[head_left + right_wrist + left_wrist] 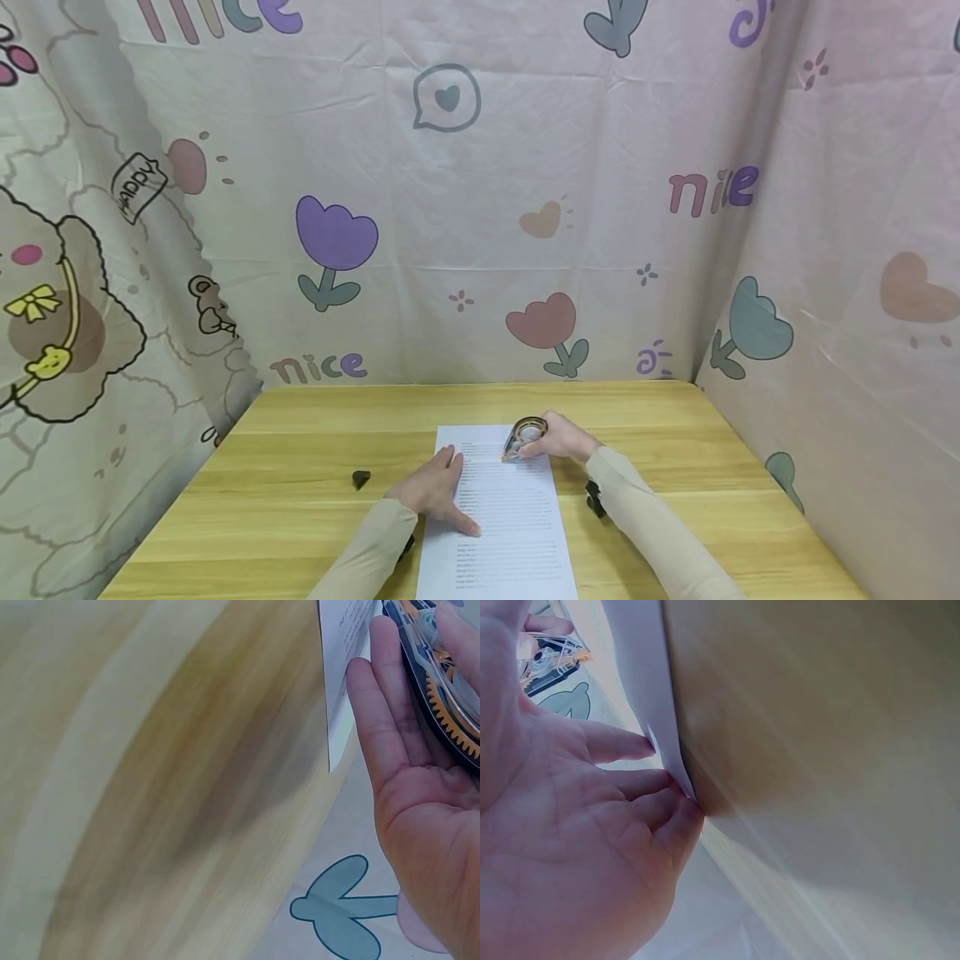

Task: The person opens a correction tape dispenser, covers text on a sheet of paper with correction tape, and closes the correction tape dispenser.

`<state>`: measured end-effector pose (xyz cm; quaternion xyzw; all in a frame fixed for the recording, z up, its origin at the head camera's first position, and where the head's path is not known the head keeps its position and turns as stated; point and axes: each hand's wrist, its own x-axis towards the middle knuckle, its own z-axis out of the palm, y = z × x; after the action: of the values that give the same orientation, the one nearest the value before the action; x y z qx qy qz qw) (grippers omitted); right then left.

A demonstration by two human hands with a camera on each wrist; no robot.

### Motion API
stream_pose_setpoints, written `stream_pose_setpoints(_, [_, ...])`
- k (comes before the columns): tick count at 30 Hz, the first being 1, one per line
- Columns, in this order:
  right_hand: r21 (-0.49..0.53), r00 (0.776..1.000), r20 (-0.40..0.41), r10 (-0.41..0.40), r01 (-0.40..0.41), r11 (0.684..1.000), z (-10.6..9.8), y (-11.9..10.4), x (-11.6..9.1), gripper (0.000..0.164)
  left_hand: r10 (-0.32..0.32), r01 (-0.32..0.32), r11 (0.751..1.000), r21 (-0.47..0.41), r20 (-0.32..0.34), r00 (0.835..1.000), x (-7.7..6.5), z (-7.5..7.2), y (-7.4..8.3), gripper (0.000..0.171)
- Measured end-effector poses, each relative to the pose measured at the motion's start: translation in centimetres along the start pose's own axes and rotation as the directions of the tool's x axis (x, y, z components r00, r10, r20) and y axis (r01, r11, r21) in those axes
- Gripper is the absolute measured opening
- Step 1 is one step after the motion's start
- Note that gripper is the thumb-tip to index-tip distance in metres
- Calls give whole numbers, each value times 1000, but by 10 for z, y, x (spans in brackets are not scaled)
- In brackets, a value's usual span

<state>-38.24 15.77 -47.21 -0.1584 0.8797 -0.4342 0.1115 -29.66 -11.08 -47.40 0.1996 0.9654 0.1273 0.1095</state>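
White printed paper sheet (513, 521) on wood-grained table (285, 533), right hand (566, 437) with grip clamped on teardrop-shaped clear plastic dispenser (528, 431) over the sheet's upper part, left hand (432, 486) resting on the sheet's left edge, thumb and fingers apart.

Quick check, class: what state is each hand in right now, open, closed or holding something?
Left hand: open, resting on the printed sheet.
Right hand: holding the correction tape dispenser.

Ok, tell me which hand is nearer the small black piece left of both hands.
Left. The left hand is to the right of the small black piece, not touching it; the right hand is farther right, holding the correction tape over the paper.
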Motion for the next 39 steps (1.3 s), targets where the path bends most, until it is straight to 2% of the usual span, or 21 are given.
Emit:
stream_pose_setpoints(10, [-14,999,-22,37,-37,999,-1,-1,-1,31,-10,10,1000,13,18,1000,0,-2,1,129])
stream_pose_setpoints(22, [-11,999,-27,36,-36,999,-1,1,-2,29,0,0,1000,21,32,999,-1,-4,2,129])
stream_pose_setpoints(31, [-24,999,-34,39,-39,999,-2,1,-2,31,2,-2,1000,13,19,1000,-1,-4,3,129])
stream_pose_setpoints(39, [-14,1000,-13,19,-19,1000,-3,2,-3,28,8,-8,1000,20,18,1000,0,-3,2,130])
